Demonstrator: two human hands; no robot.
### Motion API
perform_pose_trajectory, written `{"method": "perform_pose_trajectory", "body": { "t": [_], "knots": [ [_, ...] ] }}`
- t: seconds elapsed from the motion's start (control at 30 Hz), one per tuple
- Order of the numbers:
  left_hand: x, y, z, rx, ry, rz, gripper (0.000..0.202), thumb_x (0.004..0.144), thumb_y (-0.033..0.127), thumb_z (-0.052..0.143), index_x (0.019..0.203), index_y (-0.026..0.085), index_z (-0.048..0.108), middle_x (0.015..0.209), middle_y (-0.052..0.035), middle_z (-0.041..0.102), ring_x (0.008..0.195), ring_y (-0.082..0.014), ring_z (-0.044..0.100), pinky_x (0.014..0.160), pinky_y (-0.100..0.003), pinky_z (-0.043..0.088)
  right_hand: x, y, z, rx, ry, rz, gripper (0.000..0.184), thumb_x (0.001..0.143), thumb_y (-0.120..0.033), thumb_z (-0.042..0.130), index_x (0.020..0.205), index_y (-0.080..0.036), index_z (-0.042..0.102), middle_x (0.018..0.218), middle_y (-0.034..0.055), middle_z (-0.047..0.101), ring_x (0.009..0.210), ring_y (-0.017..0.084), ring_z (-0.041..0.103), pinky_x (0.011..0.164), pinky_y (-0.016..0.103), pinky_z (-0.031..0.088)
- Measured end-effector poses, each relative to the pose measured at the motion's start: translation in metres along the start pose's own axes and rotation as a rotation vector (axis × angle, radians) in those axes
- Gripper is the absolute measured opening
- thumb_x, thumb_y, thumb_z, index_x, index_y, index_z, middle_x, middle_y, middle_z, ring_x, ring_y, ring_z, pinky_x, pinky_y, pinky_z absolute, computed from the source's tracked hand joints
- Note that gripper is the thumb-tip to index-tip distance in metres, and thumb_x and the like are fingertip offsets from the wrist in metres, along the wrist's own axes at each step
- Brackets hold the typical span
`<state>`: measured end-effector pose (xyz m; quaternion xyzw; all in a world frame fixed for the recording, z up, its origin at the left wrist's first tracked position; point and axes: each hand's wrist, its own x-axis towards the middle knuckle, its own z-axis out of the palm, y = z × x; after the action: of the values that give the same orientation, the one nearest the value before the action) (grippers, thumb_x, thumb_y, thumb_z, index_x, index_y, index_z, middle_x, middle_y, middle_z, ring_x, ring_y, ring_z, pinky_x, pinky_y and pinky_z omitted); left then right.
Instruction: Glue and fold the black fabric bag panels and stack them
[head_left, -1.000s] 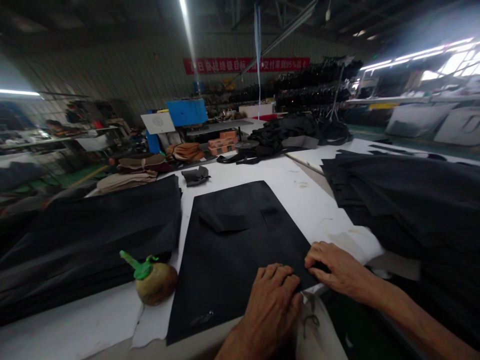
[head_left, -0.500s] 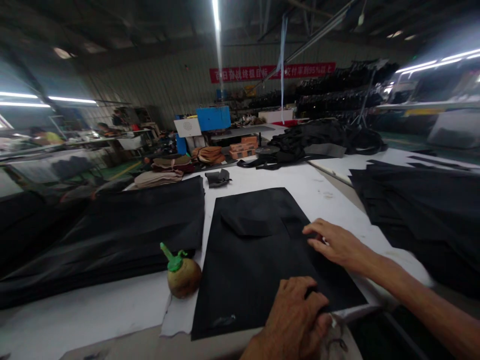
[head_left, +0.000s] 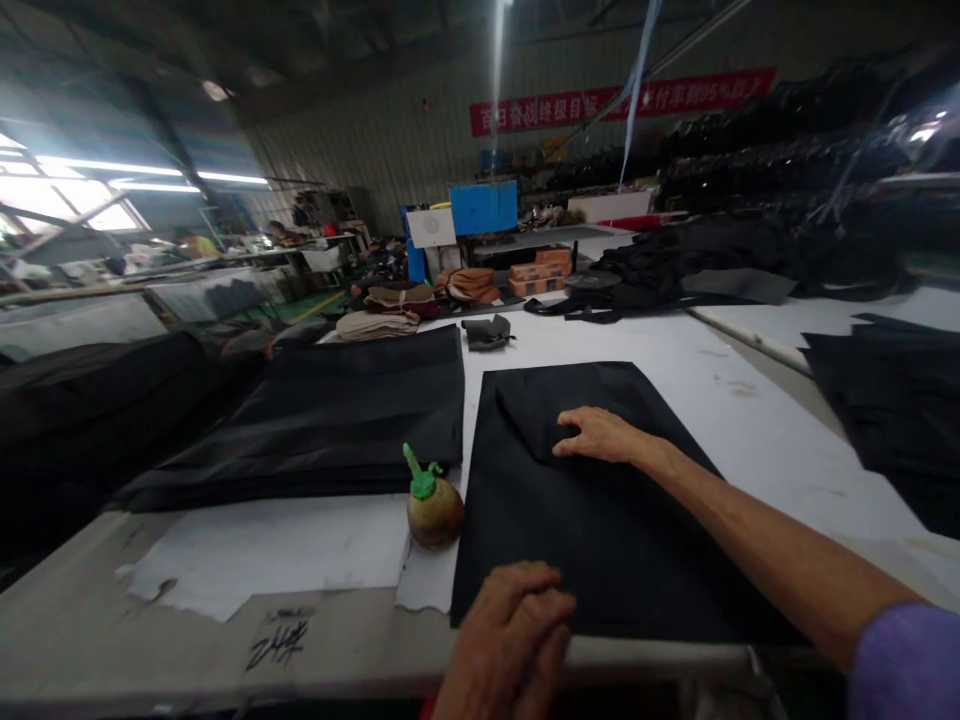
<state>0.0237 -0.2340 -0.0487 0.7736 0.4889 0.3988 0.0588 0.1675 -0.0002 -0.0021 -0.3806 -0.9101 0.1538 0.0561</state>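
Note:
A black fabric panel (head_left: 555, 560) lies flat in front of me on the white-covered table. A smaller black piece (head_left: 525, 420) rests on its upper part, with one edge slightly raised. My right hand (head_left: 600, 436) reaches in over this small piece; its fingers and thumb are apart and nothing shows between them. Low in the view, my left hand (head_left: 517, 625) is at the front edge of the panel, palm down, fingers extended and slightly bent, holding nothing visible. Beside the panel's left edge stands a round brownish oil can (head_left: 435, 515) with a green spout.
To the left is a stack of black fabric (head_left: 360, 410); more black pieces (head_left: 892, 410) lie at the right. Behind the panel are a small dark scrap (head_left: 487, 333), folded brown cloth (head_left: 469, 285), orange boxes (head_left: 540, 272) and a black strap heap (head_left: 675, 265).
My right hand has moved left across the small piece. My left hand has shifted left along the panel's front edge. The view has turned left, so the table appears further right.

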Motion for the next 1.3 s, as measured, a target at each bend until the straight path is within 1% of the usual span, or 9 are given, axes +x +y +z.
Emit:
{"method": "perform_pose_trajectory", "body": {
  "t": [0.07,0.13,0.27,0.37,0.43,0.6,0.67,0.87,1.3],
  "knots": [
    [-0.011,-0.01,-0.027,0.011,0.004,-0.133,0.024,0.091,0.016,0.04,0.108,0.024,0.056,0.106,-0.0067,0.061,0.1,-0.0147,0.059,0.085,-0.028,0.051,-0.006,-0.007,-0.005,-0.042,-0.006,-0.008,0.032,0.079,-0.045,0.056,0.098,-0.02,0.064,0.096,0.0072,0.066,0.089,0.025,0.061,0.07,0.034,0.045],
    [-0.019,-0.021,-0.046,0.033,0.041,-0.228,0.023,0.091,0.015,0.041,0.105,0.022,0.057,0.104,-0.0062,0.062,0.099,-0.0149,0.059,0.085,-0.028,0.052,-0.018,-0.018,-0.009,-0.093,-0.008,-0.018,0.027,0.079,-0.041,0.055,0.095,-0.021,0.063,0.091,0.0071,0.066,0.085,0.026,0.062,0.065,0.034,0.044],
    [-0.031,-0.039,-0.062,0.099,0.076,-0.326,0.02,0.09,0.016,0.042,0.102,0.02,0.058,0.102,-0.006,0.062,0.098,-0.0161,0.059,0.086,-0.033,0.051,-0.053,-0.047,-0.012,-0.213,0.009,-0.052,0.009,0.08,-0.027,0.054,0.084,-0.022,0.061,0.077,0.006,0.065,0.075,0.027,0.062,0.061,0.035,0.04],
    [-0.036,-0.048,-0.061,0.129,0.104,-0.338,0.019,0.09,0.017,0.042,0.101,0.02,0.058,0.099,-0.006,0.063,0.096,-0.017,0.059,0.084,-0.034,0.051,-0.081,-0.069,-0.005,-0.337,0.087,-0.126,0.005,0.08,-0.02,0.055,0.08,-0.022,0.06,0.078,0.0058,0.064,0.075,0.026,0.061,0.066,0.037,0.038],
    [-0.038,-0.051,-0.059,0.128,0.104,-0.324,0.018,0.091,0.018,0.043,0.101,0.02,0.058,0.097,-0.0059,0.063,0.093,-0.017,0.059,0.082,-0.033,0.051,-0.095,-0.081,0.006,-0.398,0.182,-0.183,0.008,0.08,-0.016,0.055,0.08,-0.022,0.06,0.077,0.0034,0.064,0.072,0.023,0.06,0.067,0.036,0.037],
    [-0.04,-0.053,-0.056,0.115,0.069,-0.304,0.018,0.091,0.018,0.044,0.103,0.02,0.058,0.095,-0.005,0.064,0.09,-0.0165,0.058,0.08,-0.032,0.049,-0.109,-0.093,0.039,-0.323,0.381,-0.261,0.018,0.076,-0.008,0.057,0.088,-0.021,0.061,0.081,0.0008,0.063,0.068,0.018,0.056,0.066,0.033,0.034],
    [-0.039,-0.053,-0.057,0.112,0.059,-0.307,0.019,0.091,0.018,0.044,0.103,0.019,0.058,0.095,-0.0049,0.064,0.09,-0.0169,0.058,0.08,-0.033,0.048,-0.106,-0.093,0.051,-0.293,0.375,-0.281,0.019,0.077,-0.007,0.057,0.089,-0.02,0.062,0.08,0.0006,0.062,0.068,0.018,0.055,0.066,0.033,0.034],
    [-0.036,-0.052,-0.057,0.129,-0.001,-0.314,0.02,0.09,0.017,0.045,0.102,0.02,0.06,0.095,-0.0042,0.065,0.091,-0.0177,0.057,0.081,-0.034,0.047,-0.095,-0.094,0.071,-0.268,0.202,-0.396,0.03,0.077,-0.001,0.055,0.099,-0.02,0.061,0.085,0.0013,0.06,0.072,0.018,0.054,0.066,0.032,0.035],
    [-0.037,-0.055,-0.055,0.122,-0.046,-0.228,0.025,0.089,0.01,0.044,0.11,0.019,0.055,0.1,-0.0046,0.063,0.094,-0.0184,0.054,0.081,-0.035,0.044,-0.095,-0.1,0.071,-0.242,0.159,-0.521,0.033,0.076,-0.003,0.059,0.105,-0.017,0.058,0.085,0.0021,0.06,0.073,0.019,0.054,0.067,0.033,0.035]
  ]
}}
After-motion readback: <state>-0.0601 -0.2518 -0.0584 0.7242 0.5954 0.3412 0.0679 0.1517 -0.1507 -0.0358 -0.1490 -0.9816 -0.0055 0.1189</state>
